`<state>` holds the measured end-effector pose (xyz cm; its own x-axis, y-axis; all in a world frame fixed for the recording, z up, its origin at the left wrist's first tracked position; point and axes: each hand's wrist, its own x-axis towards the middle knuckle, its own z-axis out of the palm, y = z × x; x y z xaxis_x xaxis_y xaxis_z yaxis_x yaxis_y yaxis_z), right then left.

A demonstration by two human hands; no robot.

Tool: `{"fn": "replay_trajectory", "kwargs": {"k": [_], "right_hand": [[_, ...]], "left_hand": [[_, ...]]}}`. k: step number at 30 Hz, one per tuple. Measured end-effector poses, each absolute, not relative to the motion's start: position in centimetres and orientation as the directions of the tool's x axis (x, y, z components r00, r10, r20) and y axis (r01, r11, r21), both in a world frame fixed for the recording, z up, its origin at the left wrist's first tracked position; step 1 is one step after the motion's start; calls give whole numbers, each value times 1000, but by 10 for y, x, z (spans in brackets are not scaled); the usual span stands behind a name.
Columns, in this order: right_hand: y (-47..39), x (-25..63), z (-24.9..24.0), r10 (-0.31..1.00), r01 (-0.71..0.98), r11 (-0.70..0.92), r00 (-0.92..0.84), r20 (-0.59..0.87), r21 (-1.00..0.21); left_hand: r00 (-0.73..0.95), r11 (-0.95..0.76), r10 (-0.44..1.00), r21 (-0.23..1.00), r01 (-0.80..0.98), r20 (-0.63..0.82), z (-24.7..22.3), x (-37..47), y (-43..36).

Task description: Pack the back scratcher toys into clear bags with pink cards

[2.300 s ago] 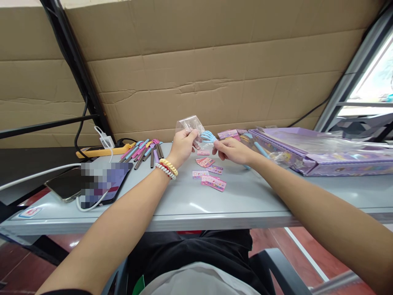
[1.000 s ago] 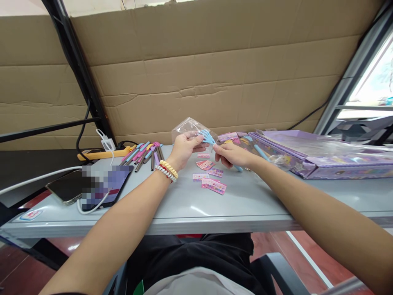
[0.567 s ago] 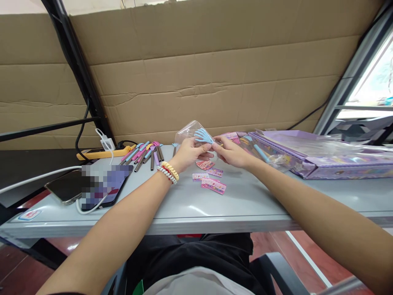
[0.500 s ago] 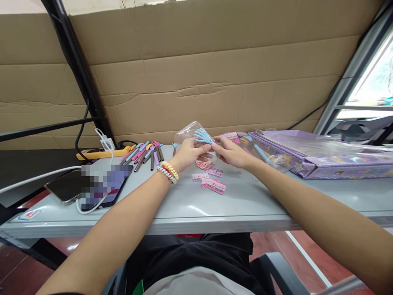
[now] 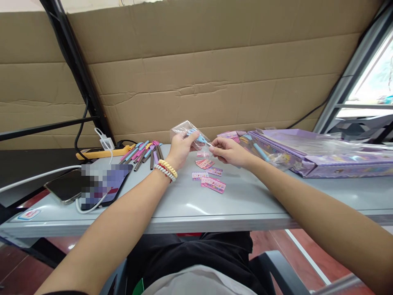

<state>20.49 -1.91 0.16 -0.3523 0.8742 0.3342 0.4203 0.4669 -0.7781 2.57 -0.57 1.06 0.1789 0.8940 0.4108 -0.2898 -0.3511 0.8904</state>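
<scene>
My left hand (image 5: 180, 149), with bracelets at the wrist, is closed around a clear plastic bag (image 5: 181, 127) and the blue, hand-shaped head of a back scratcher (image 5: 201, 138). The head seems to lie inside the bag or behind its film. My right hand (image 5: 227, 152) pinches the thin metal end of the same back scratcher, at the bag's right side. Below both hands, several small pink and purple printed cards (image 5: 213, 185) lie on the grey table (image 5: 245, 205).
A pile of coloured back scratchers (image 5: 144, 152) with metal rods lies to the left. Nearer are two phones (image 5: 66, 186) with white cables and a yellow-cased device (image 5: 104, 152). On the right stands a purple box (image 5: 322, 164) with plastic wrapping. Cardboard (image 5: 199, 73) walls the back.
My left hand has shifted slightly left and turned, so the blue head now points less toward the bag's far end. My right fingers have moved down to the thin metal end.
</scene>
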Motion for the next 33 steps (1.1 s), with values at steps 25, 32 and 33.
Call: {"fn": "replay_trajectory", "kwargs": {"k": [25,32,33], "right_hand": [[-28,206,8,829,89,456,-405,387,-885],[-24,213,8,772,-19,444,-500,393,-896],[-24,213,7,773,-15,440,-503,387,-898]], "left_hand": [[131,-318,915,880,-353,383,16,17,0],[240,-218,916,899,-379,323,14,6,9],[264,-209,910,902,-378,321,13,7,8]]}}
